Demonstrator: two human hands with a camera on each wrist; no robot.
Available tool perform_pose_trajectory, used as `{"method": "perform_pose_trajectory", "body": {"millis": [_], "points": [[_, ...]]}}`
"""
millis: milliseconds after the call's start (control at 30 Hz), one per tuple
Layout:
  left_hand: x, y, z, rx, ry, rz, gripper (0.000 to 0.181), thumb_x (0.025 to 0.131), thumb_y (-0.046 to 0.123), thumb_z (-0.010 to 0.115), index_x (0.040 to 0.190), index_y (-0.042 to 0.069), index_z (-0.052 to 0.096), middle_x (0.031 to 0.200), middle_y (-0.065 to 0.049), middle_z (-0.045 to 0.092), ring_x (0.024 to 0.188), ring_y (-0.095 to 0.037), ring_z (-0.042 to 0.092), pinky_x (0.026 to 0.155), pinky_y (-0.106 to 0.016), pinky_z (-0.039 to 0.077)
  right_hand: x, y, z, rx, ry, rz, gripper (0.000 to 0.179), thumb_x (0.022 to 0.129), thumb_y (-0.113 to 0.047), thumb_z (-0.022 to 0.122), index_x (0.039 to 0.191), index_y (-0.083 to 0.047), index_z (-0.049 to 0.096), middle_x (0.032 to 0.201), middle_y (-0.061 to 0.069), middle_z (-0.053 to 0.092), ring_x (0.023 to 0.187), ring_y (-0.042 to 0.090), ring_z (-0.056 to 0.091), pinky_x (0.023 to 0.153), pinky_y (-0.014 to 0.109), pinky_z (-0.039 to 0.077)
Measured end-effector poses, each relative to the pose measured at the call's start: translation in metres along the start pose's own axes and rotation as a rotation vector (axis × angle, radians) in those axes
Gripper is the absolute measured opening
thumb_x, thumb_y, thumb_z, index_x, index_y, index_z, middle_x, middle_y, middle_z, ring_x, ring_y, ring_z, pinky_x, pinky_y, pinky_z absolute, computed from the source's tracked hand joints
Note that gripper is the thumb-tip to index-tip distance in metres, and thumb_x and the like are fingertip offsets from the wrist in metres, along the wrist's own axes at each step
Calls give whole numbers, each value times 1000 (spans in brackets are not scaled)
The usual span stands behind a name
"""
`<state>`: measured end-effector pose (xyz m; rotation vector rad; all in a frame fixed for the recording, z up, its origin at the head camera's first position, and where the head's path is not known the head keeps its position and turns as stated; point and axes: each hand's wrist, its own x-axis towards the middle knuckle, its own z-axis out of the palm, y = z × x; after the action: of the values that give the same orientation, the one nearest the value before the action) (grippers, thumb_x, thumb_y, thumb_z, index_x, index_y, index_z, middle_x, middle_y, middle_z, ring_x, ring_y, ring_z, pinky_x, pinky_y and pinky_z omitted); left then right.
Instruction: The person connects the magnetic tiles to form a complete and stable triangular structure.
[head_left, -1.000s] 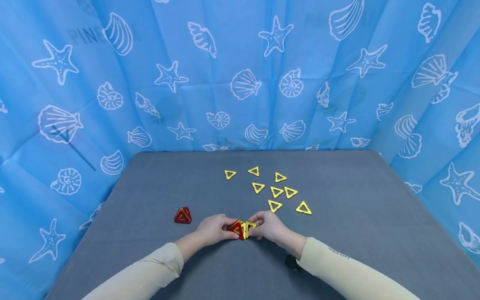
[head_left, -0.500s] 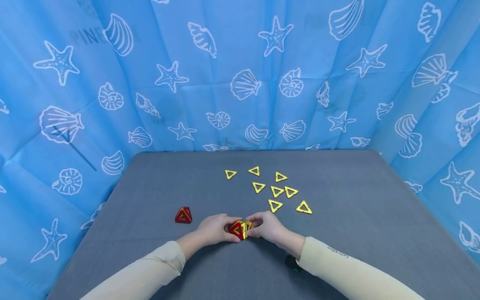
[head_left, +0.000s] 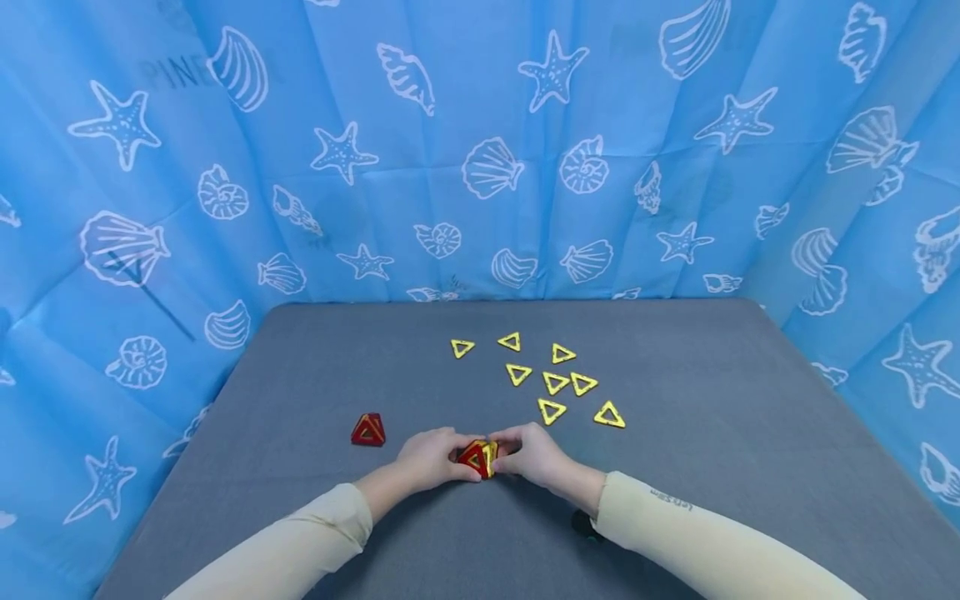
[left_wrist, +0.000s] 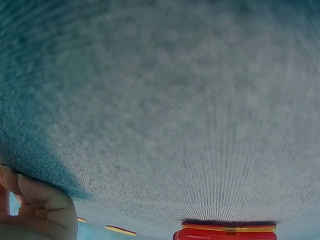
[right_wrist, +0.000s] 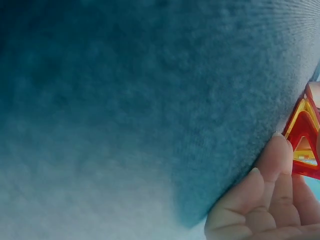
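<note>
A red-and-yellow triangular block point(head_left: 482, 460) is pinched between thumb and fingers by the left hand point(head_left: 431, 458) and, on its other side, by the right hand point(head_left: 536, 454), at the near middle of the grey table point(head_left: 697, 375). A red pyramid point(head_left: 375, 427) is set apart to the left, and eight yellow triangles point(head_left: 609, 423) are scattered flat beyond the hands. The table's far edge is backed by a blue shell-print curtain point(head_left: 450, 117).

My gray bench point(head_left: 697, 375) carries eight yellow triangular frames point(head_left: 543, 410), laid flat; one red-and-yellow pyramid point(head_left: 368, 430) to my left; one dark object point(head_left: 585, 524), partly hidden.
</note>
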<state>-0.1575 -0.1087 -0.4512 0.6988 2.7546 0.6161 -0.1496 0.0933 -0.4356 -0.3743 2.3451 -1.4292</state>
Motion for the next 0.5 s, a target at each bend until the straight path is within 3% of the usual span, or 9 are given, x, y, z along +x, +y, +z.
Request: {"method": "perform_pose_trajectory", "body": {"millis": [500], "points": [[1,-5,0,-21,-14,23,59,86,41,73,136,13,58,78,6,48,66,-9,42,59,-28,34,9,-1,-4,-79,-57,-17,37,85,2,71,121,8,62,69,1,59,59,11,52,56,27,44]]}}
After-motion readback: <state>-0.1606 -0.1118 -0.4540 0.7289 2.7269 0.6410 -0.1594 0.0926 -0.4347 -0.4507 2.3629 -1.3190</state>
